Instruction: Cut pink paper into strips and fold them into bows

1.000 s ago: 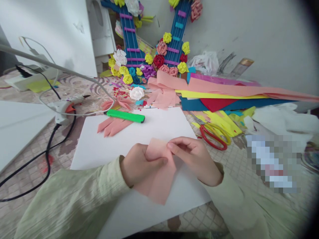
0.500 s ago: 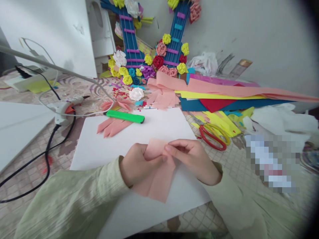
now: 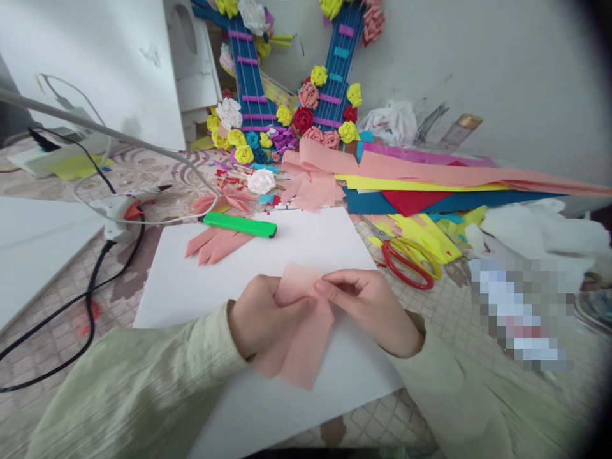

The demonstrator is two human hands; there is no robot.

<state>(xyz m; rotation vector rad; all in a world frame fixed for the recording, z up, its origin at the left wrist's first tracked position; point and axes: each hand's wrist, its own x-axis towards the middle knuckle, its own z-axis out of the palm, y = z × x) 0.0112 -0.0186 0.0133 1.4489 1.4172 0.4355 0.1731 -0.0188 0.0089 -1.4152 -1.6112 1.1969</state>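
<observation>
A piece of pink crepe paper [image 3: 306, 347] is held up between both hands over a white board [image 3: 335, 401]. My left hand [image 3: 268, 315] is closed on it, thumb on top and fingers hidden behind the sheet. At the paper's upper right edge, my right hand [image 3: 370, 309] pinches it between thumb and index finger. Part of the sheet stands above the thumbs, and folded layers hang below. Behind the hands, a green utility knife [image 3: 241, 224] lies across folded pink paper strips [image 3: 217, 245].
Red-and-yellow-handled scissors [image 3: 408, 261] lie right of the board. A hot glue gun [image 3: 119, 213] with a black cord [image 3: 88, 299] rests at left. Stacked coloured paper [image 3: 430, 182] spreads behind. Blue paper guitars [image 3: 251, 76] with paper roses lean on the wall.
The lower end of the pink paper has swung slightly to the left. Both hands keep nearly the same place and grip.
</observation>
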